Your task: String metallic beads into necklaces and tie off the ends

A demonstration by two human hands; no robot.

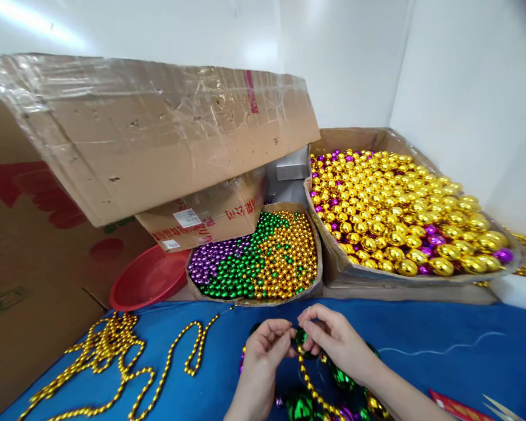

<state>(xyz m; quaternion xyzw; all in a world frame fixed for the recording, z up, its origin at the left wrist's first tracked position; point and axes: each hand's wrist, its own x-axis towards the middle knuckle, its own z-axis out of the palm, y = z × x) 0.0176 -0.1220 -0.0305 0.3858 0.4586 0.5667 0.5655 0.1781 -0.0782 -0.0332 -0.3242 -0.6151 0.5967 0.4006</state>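
Observation:
My left hand and my right hand meet over a blue cloth, fingers pinched together on a strand with a green ball between them. A short gold bead strand hangs down from the pinch. Larger green balls and a gold ball lie under my right wrist. A long gold bead string snakes across the cloth at the left.
A small box of purple, green and gold beads stands just beyond my hands. A bigger box of gold and purple balls sits at the right. A red basin and large cardboard boxes fill the left. A thin white thread lies at the right.

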